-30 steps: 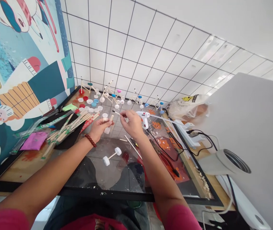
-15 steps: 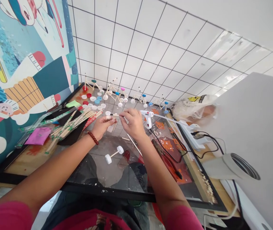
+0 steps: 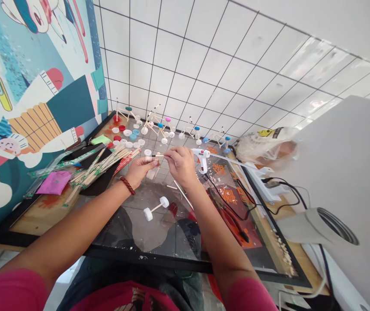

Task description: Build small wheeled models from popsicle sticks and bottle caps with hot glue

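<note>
A short wooden stick (image 3: 161, 155) with a black section runs between my two hands above the table. My right hand (image 3: 181, 166) pinches its pale end between thumb and fingers. Closed at the black end is my left hand (image 3: 140, 170), with a beaded bracelet on the wrist; its exact hold is partly hidden. Just behind the left fingertips is a white bottle cap (image 3: 148, 152). Nearer my body, a pair of white caps joined by a stick (image 3: 157, 208) lies on the clear table cover. A white glue gun (image 3: 202, 159) stands right of my right hand.
Stick-and-cap models (image 3: 161, 126) line the back edge, with loose caps (image 3: 133, 136) at back left. Wooden sticks (image 3: 97, 168) in wrappers lie left. Pliers (image 3: 233, 222) and a black cable (image 3: 227, 207) lie right, near a power strip (image 3: 266, 183).
Both hands keep nearly the same hold on the stick. The whole view has shifted slightly; nothing on the table has visibly moved.
</note>
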The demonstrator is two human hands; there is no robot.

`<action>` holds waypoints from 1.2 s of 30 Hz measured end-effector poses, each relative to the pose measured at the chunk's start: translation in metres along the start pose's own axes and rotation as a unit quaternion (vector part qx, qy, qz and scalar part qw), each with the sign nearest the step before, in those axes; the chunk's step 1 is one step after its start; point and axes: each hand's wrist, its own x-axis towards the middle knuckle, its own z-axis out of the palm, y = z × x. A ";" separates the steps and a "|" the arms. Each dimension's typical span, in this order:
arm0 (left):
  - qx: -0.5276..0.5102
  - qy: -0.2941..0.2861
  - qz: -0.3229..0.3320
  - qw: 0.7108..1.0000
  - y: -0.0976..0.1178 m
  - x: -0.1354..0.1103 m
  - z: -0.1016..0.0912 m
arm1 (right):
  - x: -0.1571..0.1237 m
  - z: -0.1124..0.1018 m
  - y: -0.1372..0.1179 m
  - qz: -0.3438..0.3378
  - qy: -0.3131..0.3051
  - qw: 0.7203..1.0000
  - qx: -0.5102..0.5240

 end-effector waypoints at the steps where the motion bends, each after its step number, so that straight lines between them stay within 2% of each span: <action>1: 0.000 0.000 -0.002 1.000 0.000 0.000 0.000 | 0.000 0.000 0.000 0.001 0.003 1.000 0.001; 14: 0.007 0.000 0.014 1.000 -0.005 0.001 -0.002 | 0.001 0.000 -0.004 0.029 0.012 1.000 0.006; 29: 0.018 -0.003 0.016 1.000 0.000 -0.002 0.001 | 0.002 -0.002 -0.004 0.014 0.033 0.999 -0.002; 36: 0.012 -0.006 0.013 1.000 -0.001 -0.001 0.001 | 0.000 -0.001 -0.001 0.003 -0.005 1.000 0.002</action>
